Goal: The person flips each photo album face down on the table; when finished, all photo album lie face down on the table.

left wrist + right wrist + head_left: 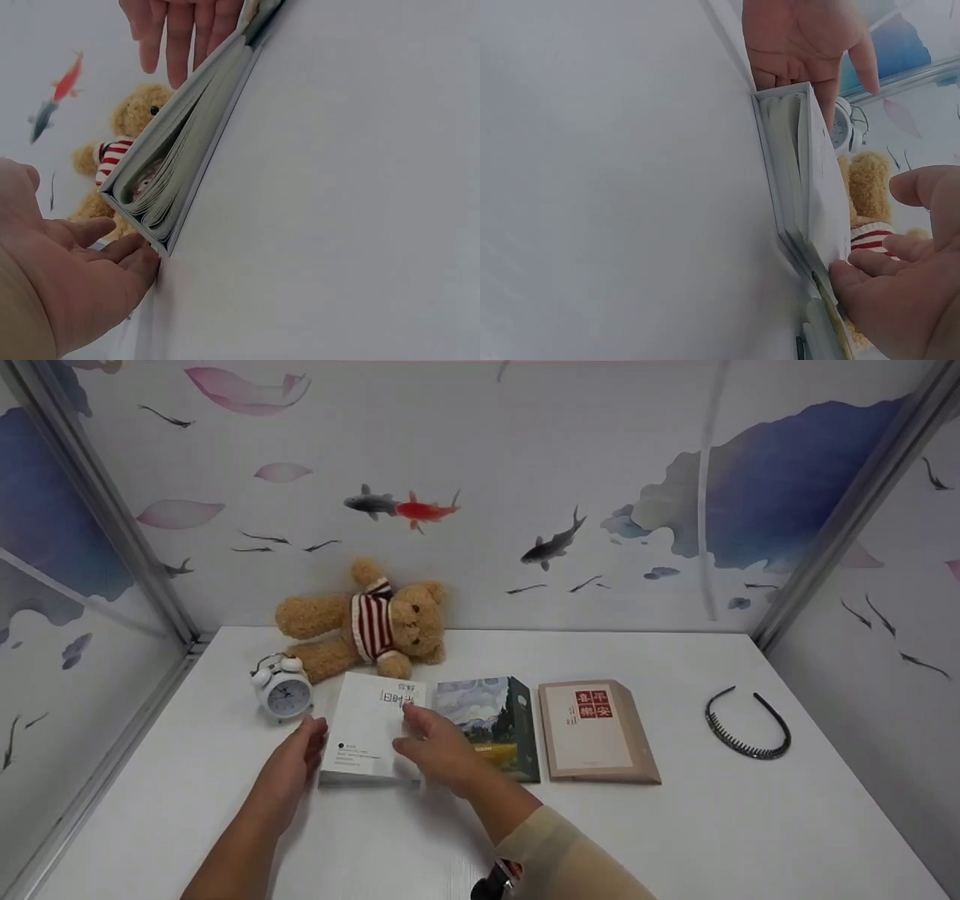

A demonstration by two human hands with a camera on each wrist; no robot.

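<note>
A white book [367,727] with dark lettering lies flat on the table, its page edges [784,157] facing the near side. Along its left edge my left hand [283,772] rests with fingers extended, the fingertips touching the spine side in the left wrist view. My right hand [444,751] is at the book's right side; its fingertips touch the cover's edge in the right wrist view, the thumb held apart. Right beside the white book lies a book with a painted landscape cover [480,709], partly hidden behind my right hand. Neither hand curls round anything.
A white alarm clock [287,694] stands left of the white book. Behind them a teddy bear [375,622] in a striped shirt lies on its side. Farther right are a tan book [596,731] with a red square and a black toothed headband [742,742]. Walls enclose the table.
</note>
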